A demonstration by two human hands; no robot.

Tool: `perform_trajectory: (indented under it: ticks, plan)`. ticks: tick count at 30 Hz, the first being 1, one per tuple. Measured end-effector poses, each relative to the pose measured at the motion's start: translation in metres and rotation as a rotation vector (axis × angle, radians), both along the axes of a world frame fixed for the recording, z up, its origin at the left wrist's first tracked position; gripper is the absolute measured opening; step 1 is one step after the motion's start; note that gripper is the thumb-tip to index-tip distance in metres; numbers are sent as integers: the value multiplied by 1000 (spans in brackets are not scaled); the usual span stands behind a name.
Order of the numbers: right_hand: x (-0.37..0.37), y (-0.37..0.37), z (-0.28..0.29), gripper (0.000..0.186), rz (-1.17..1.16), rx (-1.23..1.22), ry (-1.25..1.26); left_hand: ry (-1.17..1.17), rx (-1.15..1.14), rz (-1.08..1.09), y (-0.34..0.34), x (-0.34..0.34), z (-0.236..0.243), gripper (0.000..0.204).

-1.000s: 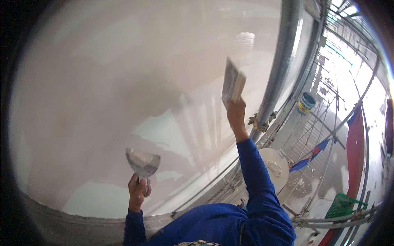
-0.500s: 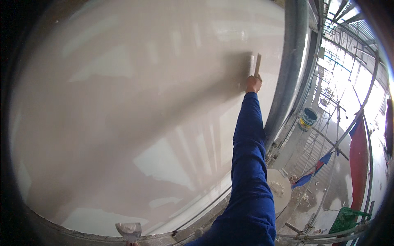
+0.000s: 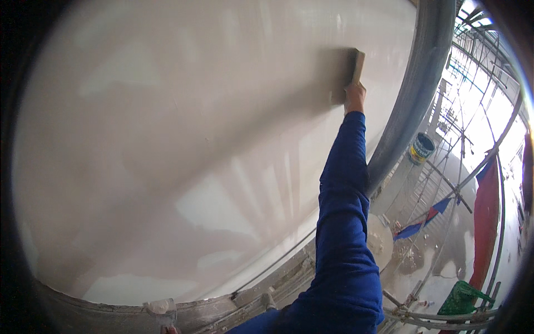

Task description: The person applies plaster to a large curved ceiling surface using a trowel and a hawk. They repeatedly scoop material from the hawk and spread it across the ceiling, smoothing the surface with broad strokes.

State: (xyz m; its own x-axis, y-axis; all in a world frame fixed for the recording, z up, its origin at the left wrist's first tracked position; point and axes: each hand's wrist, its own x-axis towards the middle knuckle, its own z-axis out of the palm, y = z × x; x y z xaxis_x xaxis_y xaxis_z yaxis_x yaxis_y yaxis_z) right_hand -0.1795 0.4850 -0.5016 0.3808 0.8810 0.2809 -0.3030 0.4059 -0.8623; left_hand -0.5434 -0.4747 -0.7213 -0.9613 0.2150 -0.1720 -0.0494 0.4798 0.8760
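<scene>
My right arm, in a blue sleeve, reaches up along a large pale wall (image 3: 128, 139) coated with smooth, patchy plaster. At its end my right hand (image 3: 355, 98) is closed round the handle of a plastering trowel (image 3: 360, 67). The trowel stands upright at the wall and casts a dark shadow to its left; whether its whole blade touches is unclear. Low in the picture, a putty knife (image 3: 160, 307) with a pale, smeared blade points upward. Only the fingertips of my left hand (image 3: 171, 330) show, gripping it from below; the rest is cut off.
A thick grey post (image 3: 425, 72) borders the wall on the right. Beyond it are scaffold poles (image 3: 506, 131), a bucket (image 3: 421, 148), a round board with pale lumps (image 3: 380, 242), red cloth (image 3: 485, 222) and a green net-like item (image 3: 460, 298). A dusty ledge (image 3: 200, 312) runs beneath the wall.
The view has shifted, so the post sits farther right. My right hand and the trowel appear higher and slightly rightward, the trowel tilted differently. The putty knife appears a little left.
</scene>
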Motion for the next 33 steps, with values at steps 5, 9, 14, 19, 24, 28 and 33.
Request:
perform_trajectory:
  ticks: [5,9,14,19,24,28,33]
  plan:
    - [-12,-37,8,34,54,33,-80,-403,407,-36,81,15,57,11]
    - [-51,-74,-3,48,-85,-48,-351,-139,276,-368,130,14,72,27]
    - [-75,-130,-10,47,-330,50,-435,-39,229,-493,178,21,94,30]
    - [-5,-38,10,20,-229,66,-186,-78,120,-337,140,21,74,14]
    - [-10,-1,18,23,-164,38,-191,843,-342,-701,39,-48,-25,17]
    - [-34,-47,33,38,-125,31,-332,37,88,-423,43,-31,-25,24]
    - [-91,-153,47,57,-200,-55,-591,-142,164,-415,127,9,54,29]
